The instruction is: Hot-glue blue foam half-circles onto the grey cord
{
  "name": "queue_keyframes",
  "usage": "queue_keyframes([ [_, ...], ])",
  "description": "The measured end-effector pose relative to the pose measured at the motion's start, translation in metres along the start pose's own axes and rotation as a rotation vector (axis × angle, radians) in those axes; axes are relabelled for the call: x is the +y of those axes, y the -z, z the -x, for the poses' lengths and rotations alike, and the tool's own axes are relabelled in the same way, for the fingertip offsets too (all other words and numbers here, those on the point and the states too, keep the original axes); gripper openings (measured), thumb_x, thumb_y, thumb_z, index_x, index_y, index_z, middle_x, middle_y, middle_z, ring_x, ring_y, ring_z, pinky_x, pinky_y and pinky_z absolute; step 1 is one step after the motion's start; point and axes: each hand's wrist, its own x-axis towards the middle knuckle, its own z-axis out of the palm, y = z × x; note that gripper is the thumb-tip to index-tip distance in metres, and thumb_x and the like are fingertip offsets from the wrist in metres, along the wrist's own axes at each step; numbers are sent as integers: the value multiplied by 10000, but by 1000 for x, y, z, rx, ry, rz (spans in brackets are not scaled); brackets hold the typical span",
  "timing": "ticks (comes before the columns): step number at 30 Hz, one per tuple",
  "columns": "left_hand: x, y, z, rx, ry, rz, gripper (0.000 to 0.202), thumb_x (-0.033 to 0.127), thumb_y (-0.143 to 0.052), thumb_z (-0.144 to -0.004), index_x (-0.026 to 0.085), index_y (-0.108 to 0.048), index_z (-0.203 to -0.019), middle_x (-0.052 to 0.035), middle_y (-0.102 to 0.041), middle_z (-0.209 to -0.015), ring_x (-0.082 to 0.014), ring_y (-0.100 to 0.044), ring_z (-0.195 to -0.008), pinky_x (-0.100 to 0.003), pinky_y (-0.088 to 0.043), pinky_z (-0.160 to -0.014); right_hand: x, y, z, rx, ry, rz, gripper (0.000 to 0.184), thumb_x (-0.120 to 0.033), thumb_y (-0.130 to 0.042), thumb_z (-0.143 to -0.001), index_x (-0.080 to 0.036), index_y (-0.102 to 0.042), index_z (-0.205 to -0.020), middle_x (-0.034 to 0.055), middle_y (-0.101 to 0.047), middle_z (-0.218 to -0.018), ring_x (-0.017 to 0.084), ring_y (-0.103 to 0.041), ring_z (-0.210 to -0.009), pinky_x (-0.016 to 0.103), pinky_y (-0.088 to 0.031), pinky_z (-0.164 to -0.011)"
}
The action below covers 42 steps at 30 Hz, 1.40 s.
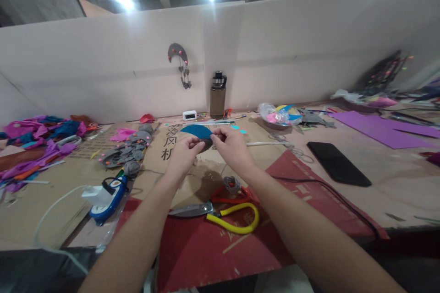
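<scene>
- Left hand (184, 153) and right hand (232, 146) each pinch the blue felt piece (196, 131), raised off the table (395, 169), probably to keep it steady.
- Yellow-handled scissors (192, 210) lie just below, within reach.

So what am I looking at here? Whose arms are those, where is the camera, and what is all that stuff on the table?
There is no machine here. These are a person's two bare arms, filmed by a camera worn on their head that looks forward and down, so you see roughly what they see. The left hand and right hand together pinch a blue curved piece, probably felt or foam, above the table. Nearer the person lie scissors with a yellow handle. To the left are a blue glue gun and grey craft pieces. To the right are a black phone and purple sheets. A bottle stands by the back wall.
</scene>
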Motion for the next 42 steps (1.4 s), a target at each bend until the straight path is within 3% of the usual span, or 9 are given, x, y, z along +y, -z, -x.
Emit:
queue_keyframes([
  [4,-1,-5,-1,9,26,247,184,223,-687,-668,140,-543,-748,-11,-606,-693,-123,-622,-634,-256,-537,-614,-1,0,0,8,-12,18,128,-248,-509,-754,-175,-571,-669,-9,-509,-623,131,-451,-636,271,-355,-639],
  [8,4,-8,0,57,91,391,186,152,-681,-661,123,-508,-721,-26,-625,-701,-148,-648,-718,-356,-545,-774,1,-2,1,-2,-27,-40,136,-254,-514,-757,-170,-586,-837,-32,-489,-610,120,-448,-592,258,-351,-600],
  [10,6,-8,0,103,99,423,176,135,-669,-668,123,-499,-713,-25,-623,-694,-139,-647,-708,-351,-546,-779,2,-3,2,-10,-8,-71,164,-255,-505,-771,-174,-568,-900,-35,-491,-625,116,-454,-585,252,-351,-589],
  [15,10,-6,-1,175,91,484,194,93,-649,-646,137,-492,-751,-26,-630,-731,-136,-651,-735,-300,-555,-739,3,-3,2,11,100,14,60,-213,-502,-776,-176,-548,-762,5,-552,-710,122,-475,-650,256,-360,-624],
  [22,14,-7,3,156,65,525,240,145,-695,-599,141,-497,-734,23,-575,-620,-116,-617,-630,-325,-564,-708,9,-4,1,48,123,23,67,-231,-506,-788,-183,-554,-786,17,-568,-736,136,-493,-690,268,-374,-652],
  [27,15,-7,3,184,76,536,214,143,-688,-618,136,-500,-721,7,-586,-642,-115,-611,-631,-359,-559,-736,8,-4,1,33,114,18,63,-224,-501,-788,-182,-546,-776,18,-565,-728,137,-487,-678,267,-373,-643],
  [35,14,-6,1,175,79,540,140,125,-651,-662,123,-522,-718,-24,-616,-690,-122,-624,-659,-310,-560,-692,8,-2,0,34,105,24,70,-233,-498,-793,-183,-541,-769,20,-562,-723,142,-487,-687,270,-375,-649],
  [39,8,-1,-5,237,13,536,144,153,-660,-668,121,-531,-721,-13,-605,-691,-108,-612,-660,-317,-558,-709,7,-5,4,-42,105,5,72,-228,-507,-792,-179,-552,-765,12,-561,-709,136,-488,-679,264,-374,-646],
  [42,3,5,-11,301,-43,535,166,165,-678,-649,124,-534,-720,12,-578,-666,-92,-595,-648,-334,-557,-734,5,-7,12,-227,176,14,121,-247,-503,-813,-180,-587,-756,5,-572,-710,127,-493,-678,257,-370,-651],
])
